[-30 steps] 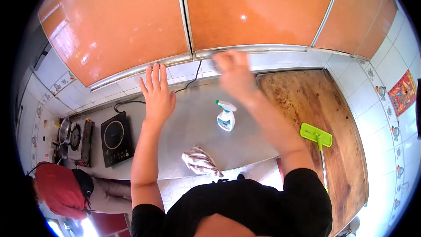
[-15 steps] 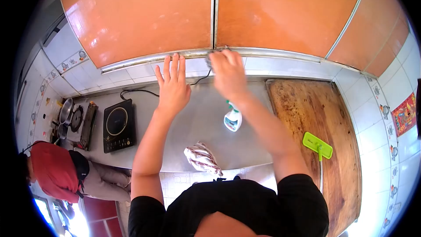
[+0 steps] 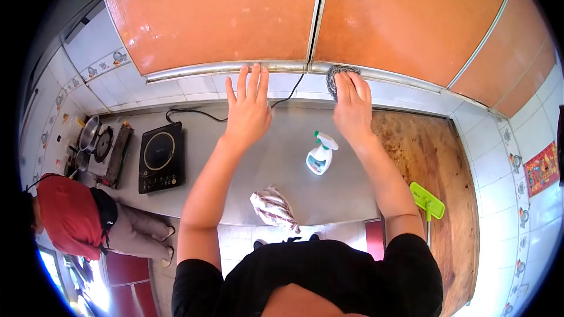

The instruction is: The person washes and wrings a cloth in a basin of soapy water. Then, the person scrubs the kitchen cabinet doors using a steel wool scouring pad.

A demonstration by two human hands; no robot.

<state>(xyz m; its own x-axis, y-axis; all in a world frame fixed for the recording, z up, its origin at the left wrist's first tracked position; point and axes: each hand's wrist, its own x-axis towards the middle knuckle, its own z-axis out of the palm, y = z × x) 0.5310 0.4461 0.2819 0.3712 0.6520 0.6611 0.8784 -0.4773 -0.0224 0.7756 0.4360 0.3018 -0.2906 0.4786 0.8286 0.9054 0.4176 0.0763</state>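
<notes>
My right hand (image 3: pixel 353 105) is closed on a grey steel wool scrubber (image 3: pixel 336 77), pressed against the metal rail (image 3: pixel 399 78) along the bottom of the orange cabinet doors (image 3: pixel 405 20). Farther left, my left hand (image 3: pixel 249 108) has its fingers stretched out, with the fingertips at the same rail and nothing held. Below the hands, a white spray bottle (image 3: pixel 320 155) with a green and white trigger head stands on the steel counter (image 3: pixel 235 167). Near the counter's front edge lies a crumpled white and brown striped cloth (image 3: pixel 274 207).
At the left are a black induction cooker (image 3: pixel 160 157) with its cord and a gas stove (image 3: pixel 111 155) with pots. A person in a red top (image 3: pixel 70 214) stands there. A green flat-headed brush (image 3: pixel 427 199) lies on the wooden board (image 3: pixel 452 223) at right.
My right hand has moved right along the rail with the scrubber, away from the seam between the doors. My left hand stays outstretched by the rail. The view has shifted slightly.
</notes>
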